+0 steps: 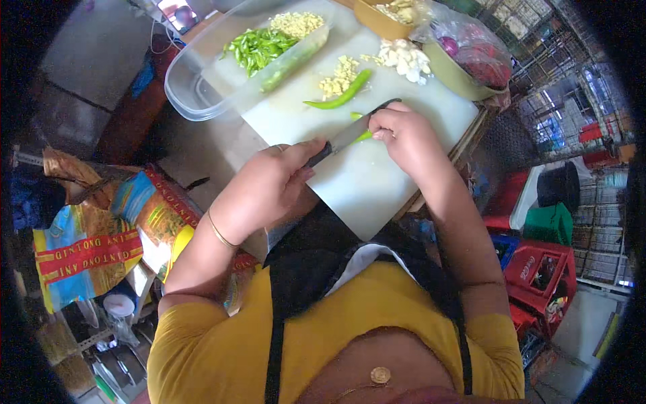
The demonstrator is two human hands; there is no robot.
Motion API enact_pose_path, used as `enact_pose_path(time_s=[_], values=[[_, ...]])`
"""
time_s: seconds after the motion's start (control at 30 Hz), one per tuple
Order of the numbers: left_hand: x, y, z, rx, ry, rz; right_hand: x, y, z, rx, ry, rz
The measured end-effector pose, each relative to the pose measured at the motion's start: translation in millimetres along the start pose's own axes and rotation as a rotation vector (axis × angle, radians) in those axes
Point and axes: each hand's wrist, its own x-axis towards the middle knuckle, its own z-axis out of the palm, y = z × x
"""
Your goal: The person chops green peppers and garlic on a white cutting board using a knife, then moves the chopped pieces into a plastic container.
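My left hand (267,184) grips the dark handle of a kitchen knife (348,134), its blade slanting up to the right over a white cutting board (376,189). Pinched at the fingertips of my right hand (411,136) is a piece of green chili pepper (362,137), partly hidden by the blade and fingers. Beyond the knife lies a whole green chili (345,97), beside a small heap of chopped pale garlic or ginger (341,76). Peeled garlic cloves (404,58) sit farther back. A clear plastic container (187,98) holds sliced green chili (260,50) and minced pale pieces (298,24).
A green bowl (456,81) with bagged red onions (448,46) stands at the board's right corner, near an orange-brown bowl (388,25). A phone (177,15) lies at the back left. Printed sacks (91,252) are at left, red crates (540,278) at right.
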Motion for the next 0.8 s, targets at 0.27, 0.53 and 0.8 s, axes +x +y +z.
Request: enact_pose_path(time_s=[0.27,0.53,0.8], values=[[37.1,-8.9,41.3,-0.064,0.089,0.020,2.8,-5.8,-3.6,-0.066,-0.041,0.059],[10.8,1.1,11.0,-0.052,0.058,0.032,-1.3,-1.0,1.7,0.022,0.020,0.081],[42.0,-1.7,41.8,-0.038,0.079,-0.014,0.7,1.4,-1.2,-0.007,0.020,0.035]])
